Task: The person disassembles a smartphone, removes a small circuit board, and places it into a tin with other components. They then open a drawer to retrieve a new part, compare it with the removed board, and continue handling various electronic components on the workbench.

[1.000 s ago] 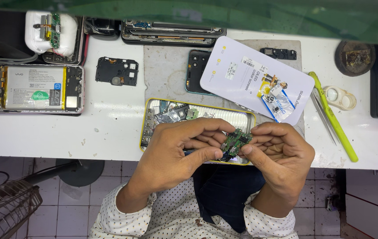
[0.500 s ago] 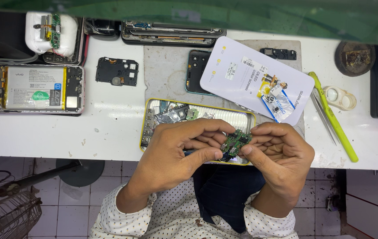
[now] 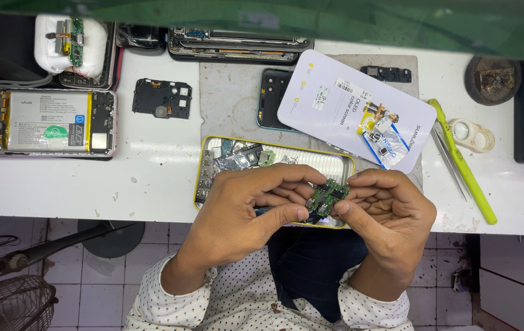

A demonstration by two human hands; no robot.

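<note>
Your left hand [image 3: 243, 205] and right hand [image 3: 384, 208] curl inward, fingertips pinching one small green circuit board [image 3: 326, 195] above one yellow-rimmed tray [image 3: 199, 178].

Bare white tabletop [image 3: 151, 171] lies open between the opened phone [image 3: 44, 122] at the left and the yellow-rimmed parts tray [image 3: 199, 178], with only a small black cover plate [image 3: 163, 98] above it. Both hands crowd the tray's near edge. Right of them, tweezers [image 3: 449, 160] and a green pry tool [image 3: 463, 160] bar the way; the white card [image 3: 354, 107] covers the grey mat [image 3: 231, 104].
</note>
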